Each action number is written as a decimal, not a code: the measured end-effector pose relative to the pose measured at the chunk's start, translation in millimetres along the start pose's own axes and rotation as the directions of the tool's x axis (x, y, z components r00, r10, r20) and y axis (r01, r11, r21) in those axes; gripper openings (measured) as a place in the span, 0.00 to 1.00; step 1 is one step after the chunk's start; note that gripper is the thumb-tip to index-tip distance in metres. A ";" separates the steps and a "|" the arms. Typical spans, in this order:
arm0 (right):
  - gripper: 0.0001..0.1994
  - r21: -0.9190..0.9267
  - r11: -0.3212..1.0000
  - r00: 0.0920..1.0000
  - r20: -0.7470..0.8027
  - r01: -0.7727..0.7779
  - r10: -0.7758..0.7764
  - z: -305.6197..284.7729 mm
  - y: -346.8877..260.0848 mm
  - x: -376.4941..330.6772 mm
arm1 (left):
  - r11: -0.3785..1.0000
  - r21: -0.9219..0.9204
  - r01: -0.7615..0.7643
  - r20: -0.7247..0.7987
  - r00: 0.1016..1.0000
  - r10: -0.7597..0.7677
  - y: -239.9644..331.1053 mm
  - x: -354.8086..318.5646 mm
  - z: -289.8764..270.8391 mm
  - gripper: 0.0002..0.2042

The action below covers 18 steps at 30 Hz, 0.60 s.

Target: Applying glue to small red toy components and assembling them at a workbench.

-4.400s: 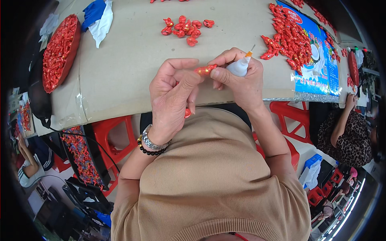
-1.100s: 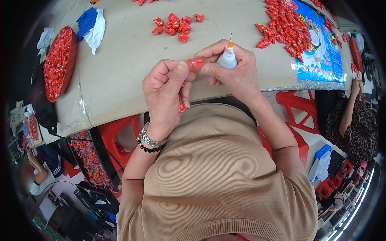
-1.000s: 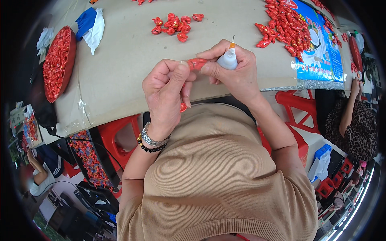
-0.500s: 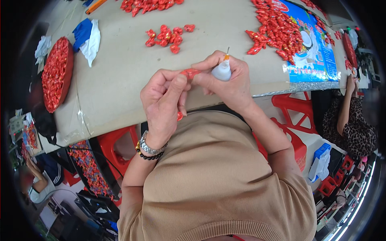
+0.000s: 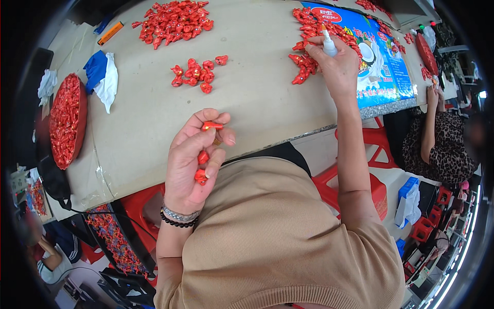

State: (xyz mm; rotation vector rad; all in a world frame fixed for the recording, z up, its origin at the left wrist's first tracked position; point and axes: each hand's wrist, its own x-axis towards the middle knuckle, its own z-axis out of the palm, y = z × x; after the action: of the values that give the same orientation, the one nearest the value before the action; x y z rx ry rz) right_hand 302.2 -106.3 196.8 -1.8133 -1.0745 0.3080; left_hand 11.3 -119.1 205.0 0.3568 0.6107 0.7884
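Left hand (image 5: pixel 193 165) pinches small red pieces (image 5: pixel 201 166) near the table (image 5: pixel 247 103) edge; right hand (image 5: pixel 337 67), at two o'clock, grips a glue bottle (image 5: pixel 328 44) beside a red pile (image 5: pixel 304 62); best keep the nozzle upright

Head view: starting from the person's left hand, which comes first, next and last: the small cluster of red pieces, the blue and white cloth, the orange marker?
From the left hand:
1. Small cluster of red pieces, straight ahead on the table.
2. Blue and white cloth, ahead and to the left.
3. Orange marker, far left corner.
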 end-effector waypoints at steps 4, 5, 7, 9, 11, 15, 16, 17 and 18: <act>0.13 -0.272 0.961 0.997 0.056 -0.039 0.057 0.0 1.4 3.5 | 0.999 0.047 -0.003 0.132 0.991 -0.003 -3.6 1.3 -5.1 0.13; 0.13 -0.271 0.962 0.996 0.064 -0.035 0.055 -0.7 3.0 4.0 | 0.999 0.046 -0.014 0.153 0.988 0.007 -5.2 1.7 -4.6 0.14; 0.13 -0.267 0.964 1.000 0.018 -0.001 0.006 0.9 2.9 3.4 | 0.999 0.027 -0.037 0.182 0.983 0.032 -5.0 0.5 -6.3 0.14; 0.13 -0.238 0.970 0.996 0.057 -0.048 0.063 -6.5 0.1 1.7 | 0.998 0.008 -0.059 0.213 0.975 0.056 -5.6 2.2 -10.8 0.15; 0.15 -0.041 0.998 0.998 0.035 -0.054 0.055 -10.0 -1.0 -2.7 | 0.995 0.030 -0.099 0.320 0.944 0.084 -7.7 5.0 -18.2 0.15; 0.22 0.284 0.958 0.970 0.241 -0.030 -0.041 -7.2 -29.7 -30.4 | 0.992 0.019 -0.124 0.296 0.949 0.113 -12.1 9.7 -26.2 0.15; 0.23 0.353 0.935 0.943 0.321 -0.032 -0.089 -4.7 -33.6 -37.5 | 0.991 0.024 -0.130 0.264 0.957 0.119 -12.1 9.7 -25.9 0.15; 0.23 0.353 0.935 0.941 0.328 -0.034 -0.090 -0.9 -38.4 -45.9 | 0.990 0.030 -0.134 0.233 0.965 0.124 -11.9 9.2 -25.5 0.15; 0.23 0.350 0.937 0.923 0.362 -0.002 -0.134 3.5 -43.5 -55.4 | 0.990 0.029 -0.136 0.229 0.965 0.126 -11.8 8.2 -25.2 0.15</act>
State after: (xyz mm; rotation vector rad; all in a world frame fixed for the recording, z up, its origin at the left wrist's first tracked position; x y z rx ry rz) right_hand 244.7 -141.3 218.0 -1.4275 -1.2561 0.7845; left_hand 6.3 -118.9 176.4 0.5242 0.3927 0.8472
